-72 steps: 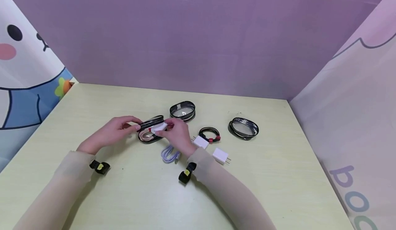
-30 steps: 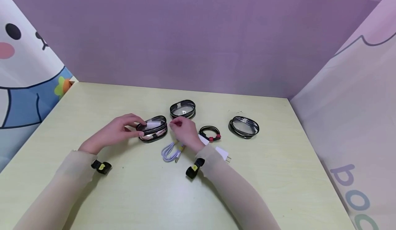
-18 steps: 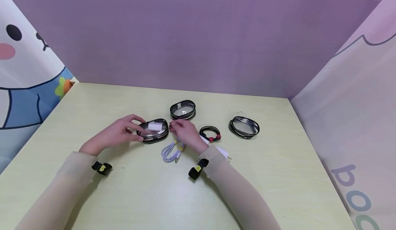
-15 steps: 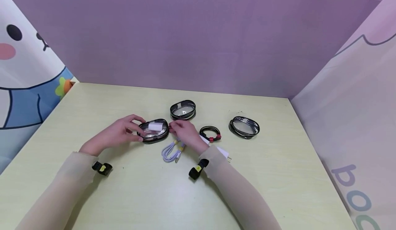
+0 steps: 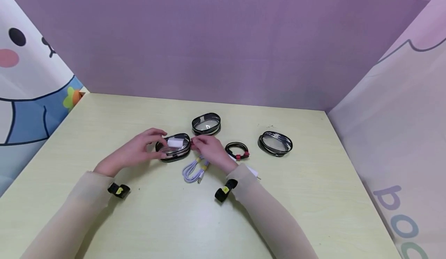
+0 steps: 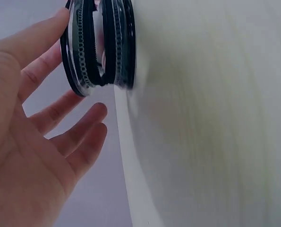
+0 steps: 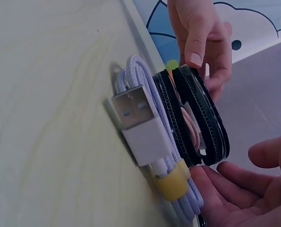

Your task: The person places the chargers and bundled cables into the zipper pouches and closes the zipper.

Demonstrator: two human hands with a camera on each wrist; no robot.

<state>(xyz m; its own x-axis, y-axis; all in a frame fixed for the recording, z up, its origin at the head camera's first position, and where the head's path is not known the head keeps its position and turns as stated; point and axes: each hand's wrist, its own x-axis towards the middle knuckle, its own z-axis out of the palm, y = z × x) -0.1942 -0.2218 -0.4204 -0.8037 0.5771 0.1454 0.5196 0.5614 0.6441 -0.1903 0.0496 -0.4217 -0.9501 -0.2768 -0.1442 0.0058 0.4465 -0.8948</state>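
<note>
A clear oval zip case (image 5: 170,155) with black edging sits on the table, its zip parted along the side. Inside lie a white charger plug (image 5: 175,143) and a pink cable (image 7: 190,125). My left hand (image 5: 141,148) holds the case by its left end, thumb at the near edge, other fingers spread. At the right end, my right hand (image 5: 210,148) has bent fingertips pinching close by the zip; the zip pull itself is hidden. Just below that hand lies a coiled lilac cable (image 5: 189,172), whose USB plug and yellow tie show in the right wrist view.
Behind stands another clear zip case (image 5: 206,124), and a third clear case (image 5: 275,143) is at the right. A black cable coil (image 5: 237,150) with red ties lies between. White charger plugs are partly hidden by my right wrist. A purple wall (image 5: 209,50) closes the back.
Earlier the right hand put the white charger plug into the case and let go. The case has since come down flatter, and the right fingers have moved to its right end.
</note>
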